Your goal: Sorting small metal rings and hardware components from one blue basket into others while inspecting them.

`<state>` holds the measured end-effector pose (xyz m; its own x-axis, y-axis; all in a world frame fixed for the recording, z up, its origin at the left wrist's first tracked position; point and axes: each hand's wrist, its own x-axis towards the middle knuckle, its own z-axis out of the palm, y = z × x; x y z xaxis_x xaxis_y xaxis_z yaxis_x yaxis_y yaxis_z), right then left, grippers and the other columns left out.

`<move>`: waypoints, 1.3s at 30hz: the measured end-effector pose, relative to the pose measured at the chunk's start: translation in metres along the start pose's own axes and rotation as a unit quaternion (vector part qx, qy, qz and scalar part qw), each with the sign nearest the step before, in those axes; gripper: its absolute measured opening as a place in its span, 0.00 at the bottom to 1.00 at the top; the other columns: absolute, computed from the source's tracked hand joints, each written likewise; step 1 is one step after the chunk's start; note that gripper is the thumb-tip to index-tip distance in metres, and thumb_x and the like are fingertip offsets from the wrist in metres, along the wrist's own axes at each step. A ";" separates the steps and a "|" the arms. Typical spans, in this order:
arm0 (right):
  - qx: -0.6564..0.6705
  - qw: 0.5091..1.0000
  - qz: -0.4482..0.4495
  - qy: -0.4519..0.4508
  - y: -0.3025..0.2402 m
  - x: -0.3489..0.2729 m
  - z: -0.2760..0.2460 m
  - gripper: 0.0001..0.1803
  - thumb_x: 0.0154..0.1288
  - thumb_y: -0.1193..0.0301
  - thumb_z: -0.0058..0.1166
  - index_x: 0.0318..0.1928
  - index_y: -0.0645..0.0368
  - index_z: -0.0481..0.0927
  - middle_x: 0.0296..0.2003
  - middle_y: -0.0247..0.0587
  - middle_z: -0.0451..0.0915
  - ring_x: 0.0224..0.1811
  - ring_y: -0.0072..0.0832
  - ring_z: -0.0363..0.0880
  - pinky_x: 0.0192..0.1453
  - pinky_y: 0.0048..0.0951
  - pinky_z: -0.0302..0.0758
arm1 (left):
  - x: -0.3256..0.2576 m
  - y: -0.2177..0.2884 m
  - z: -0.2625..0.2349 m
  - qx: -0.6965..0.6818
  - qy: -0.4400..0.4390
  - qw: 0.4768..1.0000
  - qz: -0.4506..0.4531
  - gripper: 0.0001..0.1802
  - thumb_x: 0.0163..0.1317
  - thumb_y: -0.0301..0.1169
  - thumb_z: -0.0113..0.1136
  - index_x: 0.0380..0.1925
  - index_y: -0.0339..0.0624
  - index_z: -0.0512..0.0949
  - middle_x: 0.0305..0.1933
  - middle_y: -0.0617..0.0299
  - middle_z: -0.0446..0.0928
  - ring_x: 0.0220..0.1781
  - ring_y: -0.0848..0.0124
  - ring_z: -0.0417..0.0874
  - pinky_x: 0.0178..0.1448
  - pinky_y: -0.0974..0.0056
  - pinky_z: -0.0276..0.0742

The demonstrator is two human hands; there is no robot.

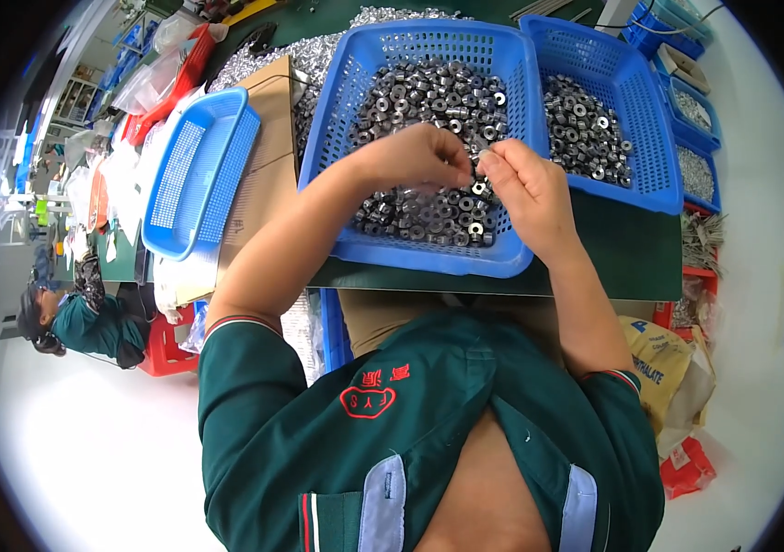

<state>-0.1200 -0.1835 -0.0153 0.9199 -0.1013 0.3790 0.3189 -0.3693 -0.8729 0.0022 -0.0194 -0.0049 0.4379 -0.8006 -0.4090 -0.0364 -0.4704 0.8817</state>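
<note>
Both my hands are over a large blue perforated basket (516,262) that holds a heap of small shiny metal rings (454,225) with centre holes. My left hand (419,158) is closed, its fingers curled and slightly blurred above the heap. A little to its right, my right hand (530,195) is closed too, thumb and forefinger pinched together. The fingertips of the two hands face each other with a small gap. Whatever is between the fingers is too small or hidden to make out.
A second blue basket (654,170) of similar metal parts (585,129) adjoins on the right. On the left a lighter blue basket (180,248) rests over cardboard (268,156). Loose silver pieces (318,53) lie behind on the green table (631,239). Another person (97,317) sits far left.
</note>
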 end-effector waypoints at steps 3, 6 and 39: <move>-0.009 1.000 -0.020 0.010 0.003 0.001 0.004 0.11 0.69 0.66 0.53 0.33 0.60 0.76 0.19 0.45 0.74 0.19 0.36 0.73 0.24 0.32 0.67 | 0.000 -0.009 0.007 0.325 0.039 0.938 0.111 0.13 0.52 0.33 0.69 0.36 0.39 0.81 0.28 0.57 0.81 0.30 0.66 0.82 0.36 0.62 0.76; -0.033 0.999 -0.026 0.007 0.001 0.002 0.002 0.11 0.68 0.65 0.53 0.32 0.60 0.76 0.19 0.47 0.75 0.20 0.41 0.75 0.24 0.35 0.68 | -0.004 -0.006 0.019 0.411 0.028 0.908 0.080 0.14 0.49 0.34 0.69 0.37 0.44 0.82 0.31 0.54 0.82 0.37 0.56 0.84 0.39 0.55 0.77; -0.091 0.996 -0.025 -0.005 -0.004 0.001 0.003 0.11 0.67 0.65 0.53 0.31 0.59 0.76 0.18 0.47 0.74 0.20 0.44 0.76 0.23 0.39 0.67 | -0.014 0.014 -0.010 -0.333 -0.018 0.942 0.044 0.10 0.56 0.27 0.57 0.37 0.33 0.76 0.25 0.53 0.78 0.16 0.74 0.71 0.20 0.73 0.64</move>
<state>-0.1194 -0.1788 -0.0119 0.9065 -0.0702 0.4164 0.3183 -0.5346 -0.7829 0.0049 -0.0108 0.0153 0.4286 -0.8432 -0.3246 0.5062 -0.0735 0.8593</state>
